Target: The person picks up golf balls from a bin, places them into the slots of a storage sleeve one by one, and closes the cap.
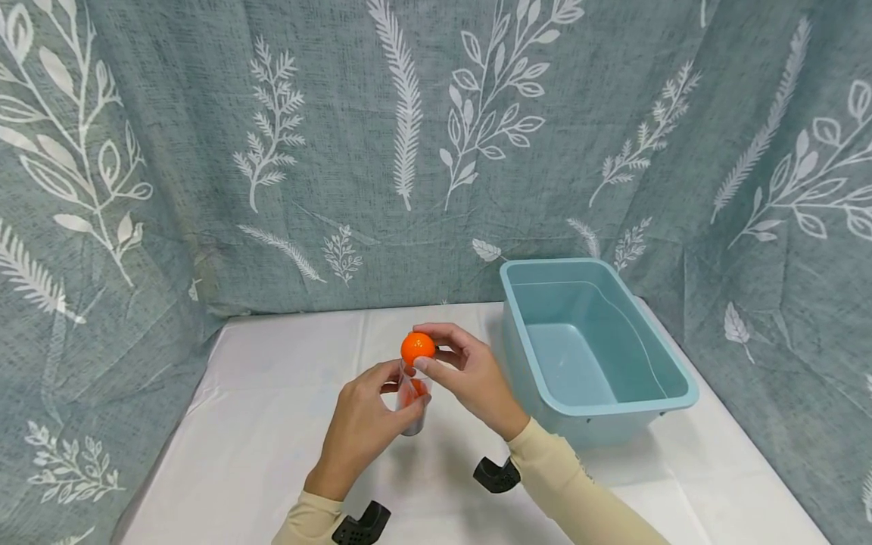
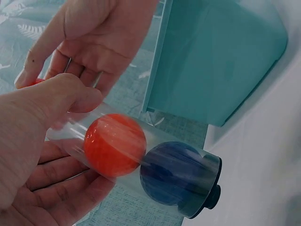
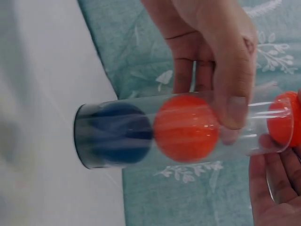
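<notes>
My left hand [image 1: 364, 416] grips a clear tube [image 1: 412, 428] around its upper part, holding it nearly upright above the white table. Inside, a dark blue ball [image 2: 169, 175] lies at the dark-capped bottom, with an orange ball [image 2: 115, 145] against it. The right hand [image 1: 480, 378] pinches another orange ball [image 1: 418, 347] between thumb and fingers at the tube's open mouth. In the right wrist view this ball [image 3: 282, 118] appears at the tube's rim, partly inside it. The left wrist view hides most of it behind the left thumb.
A light blue plastic bin [image 1: 531, 356] stands to the right of the hands on the white-covered table [image 1: 272, 378]. Grey-green leaf-patterned cloth [image 1: 327, 151] hangs behind the table and at both sides. Each wrist wears a black device.
</notes>
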The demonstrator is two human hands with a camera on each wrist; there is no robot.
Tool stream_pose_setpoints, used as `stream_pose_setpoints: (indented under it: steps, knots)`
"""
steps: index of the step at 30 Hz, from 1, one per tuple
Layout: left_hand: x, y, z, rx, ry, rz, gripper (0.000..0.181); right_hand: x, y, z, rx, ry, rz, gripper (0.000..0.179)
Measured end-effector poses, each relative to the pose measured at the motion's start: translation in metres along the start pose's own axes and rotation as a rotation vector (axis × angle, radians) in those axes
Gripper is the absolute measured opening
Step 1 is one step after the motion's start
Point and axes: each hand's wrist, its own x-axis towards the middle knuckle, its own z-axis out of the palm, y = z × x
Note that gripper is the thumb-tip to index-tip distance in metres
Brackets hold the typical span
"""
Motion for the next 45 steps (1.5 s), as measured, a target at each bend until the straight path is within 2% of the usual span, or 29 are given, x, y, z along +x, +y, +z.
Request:
stream_pose_setpoints:
  steps: [9, 14, 20, 26, 34, 40, 45]
  knots:
    - [0.002, -0.005, -0.003, -0.007, 0.01, -0.007, 0.034, -0.001, 0.011, 0.004, -0.036, -0.052, -0.009, 0.037]
    - [0.003, -0.009, -0.003, -0.023, 0.001, -0.035, 0.039, -0.002, 0.017, 0.005, 0.0, -0.076, -0.036, 0.033]
    - [0.004, -0.014, -0.001, -0.046, 0.0, -0.046, 0.041, 0.0, 0.02, 0.007, 0.023, -0.072, 0.018, 0.034]
    - [0.002, -0.021, 0.008, -0.083, -0.01, -0.067, 0.045, 0.003, 0.023, 0.007, -0.003, -0.044, 0.065, 0.034]
    - [-0.005, -0.034, 0.022, -0.123, -0.019, -0.108, 0.045, 0.005, 0.038, 0.005, -0.026, -0.012, 0.102, 0.032]
    - [-0.01, -0.044, 0.031, -0.137, -0.01, -0.106, 0.047, 0.009, 0.056, 0.001, -0.056, 0.04, 0.144, 0.029]
    - [-0.014, -0.048, 0.036, -0.144, -0.011, -0.12, 0.046, 0.019, 0.081, -0.004, -0.083, 0.104, 0.198, 0.027]
